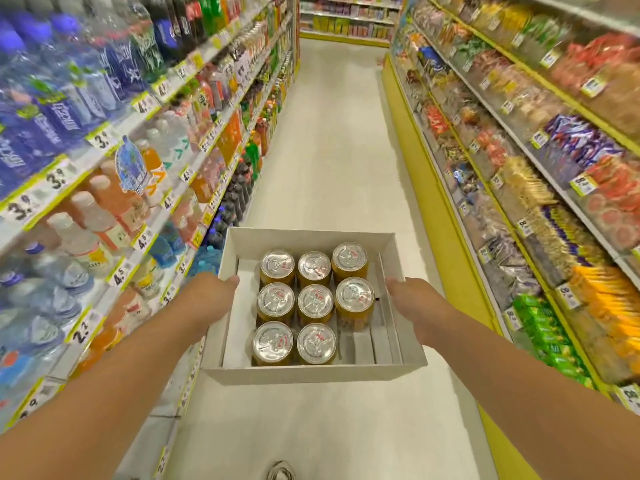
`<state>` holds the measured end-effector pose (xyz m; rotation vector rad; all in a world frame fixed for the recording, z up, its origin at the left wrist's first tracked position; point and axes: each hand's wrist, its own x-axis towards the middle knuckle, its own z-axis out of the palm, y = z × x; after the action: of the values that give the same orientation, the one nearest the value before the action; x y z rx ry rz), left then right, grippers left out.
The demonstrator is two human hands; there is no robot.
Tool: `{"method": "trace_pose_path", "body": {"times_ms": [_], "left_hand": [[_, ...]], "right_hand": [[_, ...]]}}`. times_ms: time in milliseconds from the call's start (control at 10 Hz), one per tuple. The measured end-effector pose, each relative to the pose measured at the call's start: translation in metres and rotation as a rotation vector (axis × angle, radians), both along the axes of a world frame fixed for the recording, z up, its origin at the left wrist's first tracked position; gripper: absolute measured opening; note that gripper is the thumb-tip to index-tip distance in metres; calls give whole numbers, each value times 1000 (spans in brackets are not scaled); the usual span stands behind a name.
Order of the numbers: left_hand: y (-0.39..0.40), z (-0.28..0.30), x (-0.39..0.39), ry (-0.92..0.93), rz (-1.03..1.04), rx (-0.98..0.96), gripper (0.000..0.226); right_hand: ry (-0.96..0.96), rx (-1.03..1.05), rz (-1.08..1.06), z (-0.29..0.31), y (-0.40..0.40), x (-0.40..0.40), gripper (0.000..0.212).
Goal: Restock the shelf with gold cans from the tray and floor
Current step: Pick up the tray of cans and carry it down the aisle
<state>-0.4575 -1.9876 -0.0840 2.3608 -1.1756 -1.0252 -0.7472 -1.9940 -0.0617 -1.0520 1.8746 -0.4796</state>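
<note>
I carry a white cardboard tray at waist height in a shop aisle. Several gold cans with silver lids stand upright in it, grouped toward its left and middle; the right strip of the tray is bare. My left hand grips the tray's left wall, thumb over the rim. My right hand grips the right wall the same way. The drinks shelf runs along my left, blurred.
Snack shelves with a yellow base line the right side. The pale floor of the aisle stretches ahead to a far shelf wall. A shoe tip shows at the bottom edge.
</note>
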Motion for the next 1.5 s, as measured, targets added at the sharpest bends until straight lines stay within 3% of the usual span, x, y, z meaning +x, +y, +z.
{"method": "trace_pose_path", "body": {"times_ms": [400,800,900,1000,1200,1400,1500], "left_hand": [[-189,2,8,-16,64,21,57],[-355,-22,24,23,309,12,59],[-393,-27,40,43,379,-11,49],[-421,-42,58,57,421,-38,40],[-462,-44,100,29,487,38,50],[-475,-59,118,47,694,34,42],[-475,-74,116,58,831,13,49]], "right_hand": [[24,3,94,-3,-218,17,47],[19,-31,294,-3,-443,40,45],[35,-21,350,-3,-489,62,45],[9,-24,368,-9,-529,87,45],[29,22,485,-29,-610,143,45],[33,99,620,-57,-674,194,37],[63,87,749,-72,-700,222,34]]}}
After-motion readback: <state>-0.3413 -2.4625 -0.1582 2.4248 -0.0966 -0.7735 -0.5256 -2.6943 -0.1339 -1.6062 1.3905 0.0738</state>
